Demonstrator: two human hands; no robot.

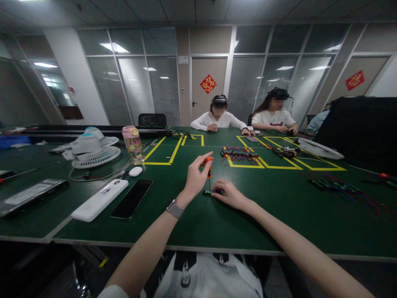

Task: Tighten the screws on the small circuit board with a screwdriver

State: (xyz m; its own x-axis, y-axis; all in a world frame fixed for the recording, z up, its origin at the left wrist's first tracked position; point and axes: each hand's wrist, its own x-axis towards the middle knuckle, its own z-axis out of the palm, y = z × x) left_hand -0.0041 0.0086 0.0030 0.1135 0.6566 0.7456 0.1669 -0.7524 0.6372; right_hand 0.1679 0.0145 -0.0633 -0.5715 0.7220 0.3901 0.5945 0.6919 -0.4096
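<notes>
From my far seat I see the left hand [197, 174] with its fingers closed around the orange handle of a screwdriver [209, 166], whose shaft stands almost upright. Its tip goes down to a small board [207, 192], which lies flat on the table [173, 217], in the near middle. The right hand [228, 193] has its fingers bent and gripping the right end of this board, close beside the tip. I judge that the step in hand is screw work on the board, although the screw itself is too small for me to see. The next move, I think, calls for a straight shaft, light pressure and a steady right hand, because the tip could slip. Farther and to the right, wired boards [238, 154] lie across a frame of yellow tape [246, 167]. To the left, a dark phone [132, 199] is near, and beyond it stands a bottle [133, 145], upright, with a pink lid; its side is patterned, so I cannot tell what is in it. Behind the bottle's left side are fans [96, 155].
</notes>
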